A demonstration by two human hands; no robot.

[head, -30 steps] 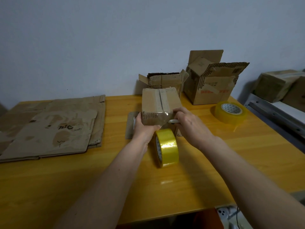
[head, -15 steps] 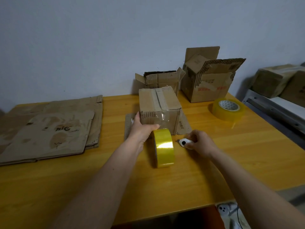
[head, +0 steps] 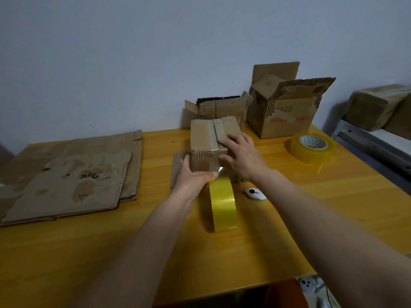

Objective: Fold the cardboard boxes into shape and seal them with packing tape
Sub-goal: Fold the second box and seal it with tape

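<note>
Two bare forearms come up from the bottom edge of the frame and meet near its centre over a yellow wooden table (head: 89,252). Nearest along them, just below centre, a roll of yellow packing tape (head: 223,204) stands on its edge on the table, between the two wrists and just in front of the box being worked on. To its right, low under the right forearm, a small white cutter (head: 254,193) with a black dot lies flat on the wood, apart from both hands.

The left hand (head: 191,181) sits just left of centre: its fingers lie along the left side of the small cardboard box (head: 208,141) and its thumb presses on the near face, where the end of a clear tape strip (head: 219,170) glints; it grips the box corner. The right hand (head: 241,156) lies on the box's right half, fingers straight and spread over the top flaps beside the taped centre seam, thumb down the near face, pressing flat rather than clenching. The box stands upright at the centre of the frame, closed on top, on a flat piece of cardboard.

At left, a stack of flattened cardboard sheets (head: 71,176) lies on the table. At right, a second, wider tape roll (head: 312,146) lies flat. Farther back against the wall stand a low open box (head: 220,108) directly behind the small one and a taller open box (head: 287,107) with torn flaps to its right. At the far right edge, more boxes (head: 378,105) rest on a grey shelf.
</note>
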